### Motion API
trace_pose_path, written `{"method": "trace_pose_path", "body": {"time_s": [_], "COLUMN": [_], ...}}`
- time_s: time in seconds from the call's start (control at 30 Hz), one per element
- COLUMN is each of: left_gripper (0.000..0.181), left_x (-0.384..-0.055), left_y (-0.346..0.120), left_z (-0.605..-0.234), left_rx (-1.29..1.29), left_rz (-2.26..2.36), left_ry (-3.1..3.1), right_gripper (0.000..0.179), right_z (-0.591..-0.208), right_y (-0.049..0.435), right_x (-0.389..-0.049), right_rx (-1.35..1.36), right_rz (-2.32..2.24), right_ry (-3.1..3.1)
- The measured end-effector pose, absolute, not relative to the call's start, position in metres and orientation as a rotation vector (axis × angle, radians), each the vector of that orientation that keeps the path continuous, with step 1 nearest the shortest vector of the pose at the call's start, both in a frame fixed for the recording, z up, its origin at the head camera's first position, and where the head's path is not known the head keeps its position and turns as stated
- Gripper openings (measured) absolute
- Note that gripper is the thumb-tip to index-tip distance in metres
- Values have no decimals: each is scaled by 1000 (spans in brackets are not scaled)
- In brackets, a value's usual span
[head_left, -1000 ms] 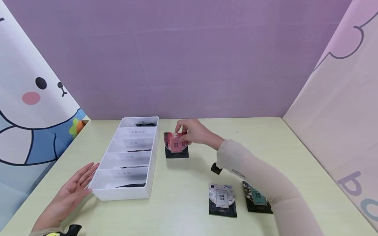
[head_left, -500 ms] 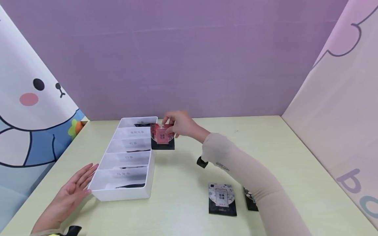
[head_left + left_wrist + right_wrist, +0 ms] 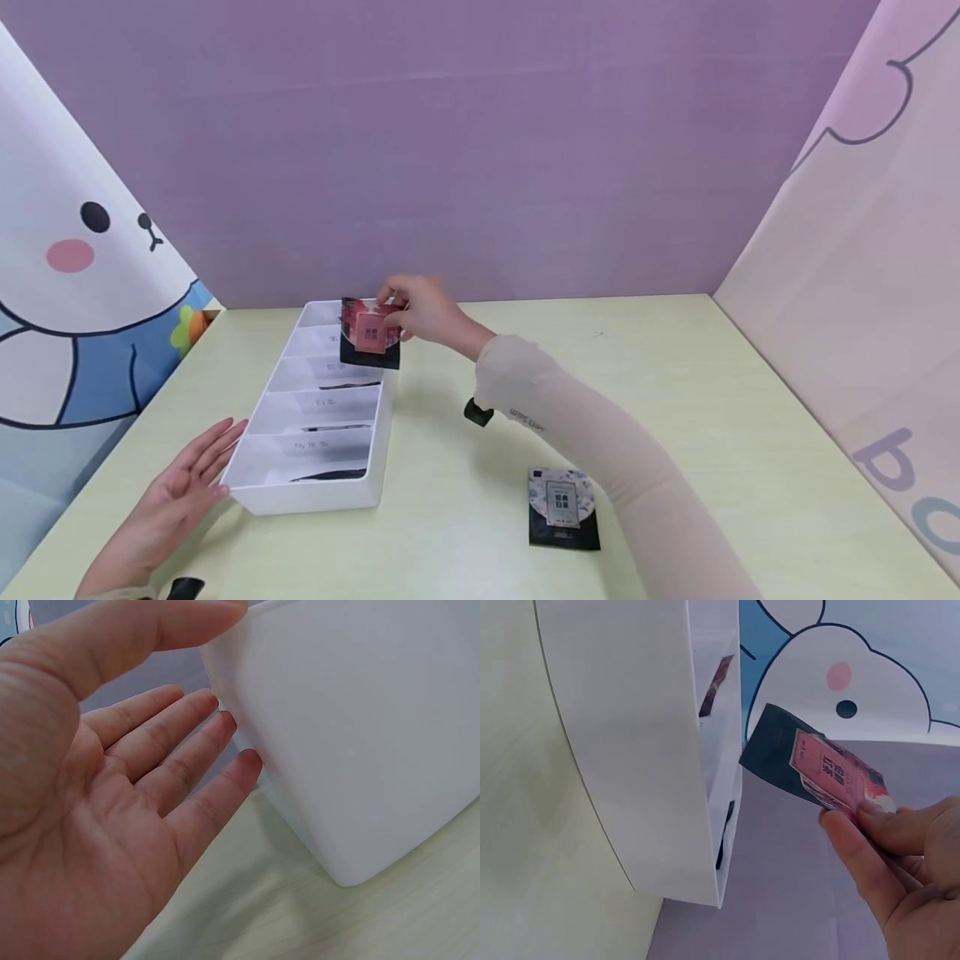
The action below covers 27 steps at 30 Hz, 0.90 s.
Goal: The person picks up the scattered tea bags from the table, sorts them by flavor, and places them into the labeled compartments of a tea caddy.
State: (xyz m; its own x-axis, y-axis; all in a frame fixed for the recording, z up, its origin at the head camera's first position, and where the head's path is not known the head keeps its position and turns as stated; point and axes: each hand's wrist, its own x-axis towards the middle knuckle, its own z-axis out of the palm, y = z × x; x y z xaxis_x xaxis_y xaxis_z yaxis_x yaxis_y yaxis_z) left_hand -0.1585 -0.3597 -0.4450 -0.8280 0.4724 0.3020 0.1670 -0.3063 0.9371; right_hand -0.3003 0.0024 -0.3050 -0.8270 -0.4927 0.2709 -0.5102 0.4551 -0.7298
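A red and black tea bag packet (image 3: 371, 333) hangs over the far end of the white divided box (image 3: 315, 498), pinched at its upper right edge between thumb and fingers of my right hand (image 3: 427, 312). In the right wrist view the red packet (image 3: 829, 771) tilts above the box's open side. My left hand (image 3: 174, 500) lies at the box's near left corner, fingers extended along its side. The left wrist view has its fingertips (image 3: 244, 766) right at the white wall (image 3: 360, 735). Dark packets (image 3: 330, 475) lie in several compartments, which bear handwritten labels.
A white-and-black packet (image 3: 564, 508) lies on the pale wooden table (image 3: 712, 400), right of the box. My right sleeve (image 3: 592, 425) crosses the table's right half. A purple backdrop (image 3: 465, 150) rises behind, with patterned panels at both sides.
My right hand has carried the red packet leftward, from beside the box to over its far compartments. The right sleeve now hides the green-labelled packet. My left hand stays at the corner.
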Motion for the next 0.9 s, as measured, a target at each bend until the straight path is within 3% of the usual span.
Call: {"method": "trace_pose_path", "body": {"time_s": [0.9], "left_gripper": [78], "left_x": [-161], "left_y": [-353], "left_z": [-442], "left_rx": [819], "left_rz": [2234], "left_ry": [1700], "right_gripper": [16], "right_z": [-345], "right_y": [-57], "right_x": [-273], "right_rx": [1400], "right_rz": [930], "right_ry": [-2598]}}
